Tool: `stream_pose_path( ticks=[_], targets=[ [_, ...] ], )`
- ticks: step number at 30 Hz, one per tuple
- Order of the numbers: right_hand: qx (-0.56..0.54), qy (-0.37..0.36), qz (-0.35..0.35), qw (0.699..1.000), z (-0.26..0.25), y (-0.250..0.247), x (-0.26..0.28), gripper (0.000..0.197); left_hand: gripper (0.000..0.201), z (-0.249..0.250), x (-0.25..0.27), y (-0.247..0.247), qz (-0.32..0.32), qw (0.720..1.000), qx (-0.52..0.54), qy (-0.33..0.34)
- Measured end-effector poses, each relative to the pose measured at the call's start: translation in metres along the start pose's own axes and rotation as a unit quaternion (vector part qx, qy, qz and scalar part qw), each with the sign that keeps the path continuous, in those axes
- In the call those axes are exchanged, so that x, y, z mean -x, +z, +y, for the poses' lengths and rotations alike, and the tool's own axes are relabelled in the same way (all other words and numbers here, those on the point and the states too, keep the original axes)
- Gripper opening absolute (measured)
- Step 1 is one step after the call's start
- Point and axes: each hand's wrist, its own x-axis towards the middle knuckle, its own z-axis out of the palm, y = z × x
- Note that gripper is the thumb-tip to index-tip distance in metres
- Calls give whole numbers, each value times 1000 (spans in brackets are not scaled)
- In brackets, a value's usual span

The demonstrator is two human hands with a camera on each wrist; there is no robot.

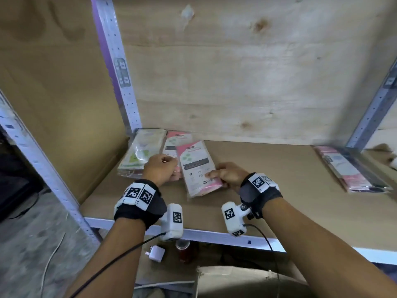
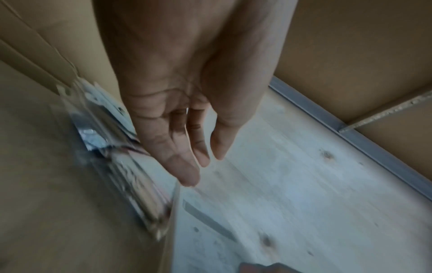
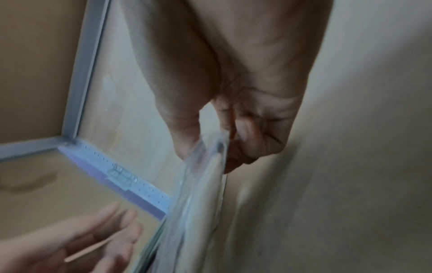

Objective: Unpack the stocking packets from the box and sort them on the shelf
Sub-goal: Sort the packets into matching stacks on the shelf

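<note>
A pink stocking packet lies tilted over the brown shelf board. My right hand pinches its near right corner, thumb on top; the right wrist view shows the packet's clear edge between thumb and curled fingers. My left hand hovers at the packet's left edge with straight fingers, one fingertip at the packet's thin edge. A thin pale sliver lies across its fingers. Behind it sit a pink packet stack and a green-cream stack. The cardboard box shows below the shelf.
Another stack of pink packets lies at the shelf's right end. Metal uprights frame the bay, with a plywood back wall. Under the shelf are a white plug and a red jar.
</note>
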Motion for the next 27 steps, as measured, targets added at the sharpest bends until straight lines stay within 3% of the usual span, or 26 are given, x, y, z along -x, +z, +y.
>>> stream_pose_path(
  ticks=[3, 8, 14, 17, 21, 25, 27],
  targets=[
    [-23, 0, 20, 1000, 18, -28, 28, 23, 14, 6, 11, 31, -62, 997, 21, -38],
    [-67, -17, 58, 996, 35, -84, 74, 30, 45, 15, 29, 82, -171, 979, 70, -80],
    [5, -121, 106, 987, 28, -127, 112, 6, 72, 38, 41, 133, -273, 926, 235, -109],
    [110, -186, 130, 968, 24, -134, 121, 17, 80, 46, 37, 151, -291, 888, 327, -142],
    [271, -197, 144, 931, 31, -141, 124, 33, 58, 46, 32, 171, -274, 877, 372, -135],
    [281, -145, 80, 945, 45, -158, 123, 44, 36, 39, 29, 189, -240, 903, 328, -137],
    [246, -153, 101, 952, 52, -169, 119, 40, 32, 38, 28, 196, -250, 908, 309, -132]
  ],
)
